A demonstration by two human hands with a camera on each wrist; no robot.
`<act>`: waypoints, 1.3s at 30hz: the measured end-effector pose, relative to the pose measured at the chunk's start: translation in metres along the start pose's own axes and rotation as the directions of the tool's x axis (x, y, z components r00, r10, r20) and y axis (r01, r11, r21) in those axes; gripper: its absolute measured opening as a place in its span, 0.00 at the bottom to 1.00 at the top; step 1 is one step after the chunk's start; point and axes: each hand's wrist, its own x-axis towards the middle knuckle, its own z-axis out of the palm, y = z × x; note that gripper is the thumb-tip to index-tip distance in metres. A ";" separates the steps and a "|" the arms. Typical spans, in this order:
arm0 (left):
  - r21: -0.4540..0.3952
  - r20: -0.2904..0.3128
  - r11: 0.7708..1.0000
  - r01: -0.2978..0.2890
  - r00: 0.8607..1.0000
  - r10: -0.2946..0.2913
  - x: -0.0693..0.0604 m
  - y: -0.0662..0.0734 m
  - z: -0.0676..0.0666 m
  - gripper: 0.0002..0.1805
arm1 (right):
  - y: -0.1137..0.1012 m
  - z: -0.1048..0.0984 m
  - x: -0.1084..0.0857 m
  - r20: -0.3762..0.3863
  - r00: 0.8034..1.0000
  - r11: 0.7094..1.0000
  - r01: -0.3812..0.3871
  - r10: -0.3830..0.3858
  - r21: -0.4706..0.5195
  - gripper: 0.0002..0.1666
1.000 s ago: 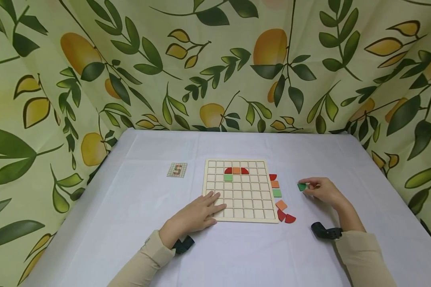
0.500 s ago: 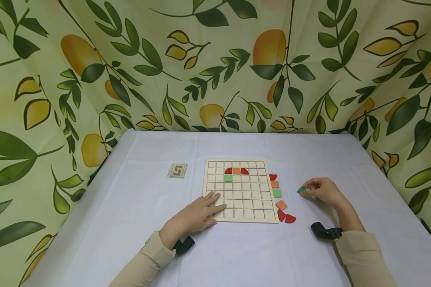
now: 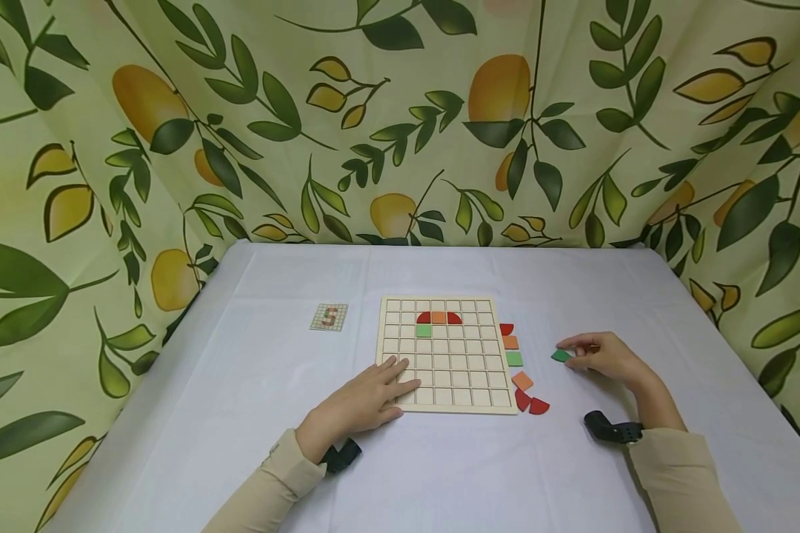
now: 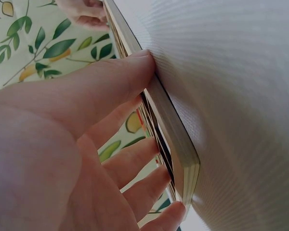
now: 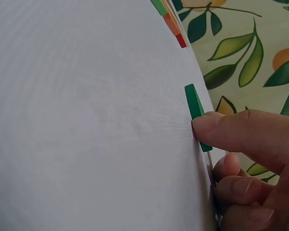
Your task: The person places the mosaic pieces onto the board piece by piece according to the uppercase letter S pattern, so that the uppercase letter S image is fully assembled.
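Observation:
In the head view, my left hand rests with spread fingers on the near left corner of a wooden grid board. The left wrist view has its thumb against the board's edge. On the board sit two red rounded pieces, an orange square between them, and a light green square below the left one. Right of the board, my right hand holds a small dark green tile at the tabletop between thumb and index finger. In the right wrist view the thumb presses the green tile.
Along the board's right edge lie loose red, orange and light green pieces, with two red ones near its corner. A small pattern card lies left of the board on the white-covered table. A leaf-patterned curtain surrounds the table.
The dark green tile has turned on the tabletop under my right fingers and sits slightly nearer. My right hand has shifted a little to the right; my left hand stays put.

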 end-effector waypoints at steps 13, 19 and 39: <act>-0.023 0.001 1.000 0.017 1.000 -0.017 -0.001 0.001 0.000 0.27 | -0.001 0.003 0.002 -0.025 1.000 1.000 -0.019 0.019 0.000 0.21; -0.027 0.004 0.999 0.022 1.000 -0.022 -0.001 0.001 0.000 0.27 | -0.010 0.008 0.004 -0.037 0.999 1.000 -0.021 0.022 0.019 0.22; -0.013 0.006 1.000 0.024 1.000 -0.024 0.000 0.003 -0.002 0.27 | -0.034 0.031 0.010 -0.060 0.995 0.995 -0.075 0.079 0.068 0.23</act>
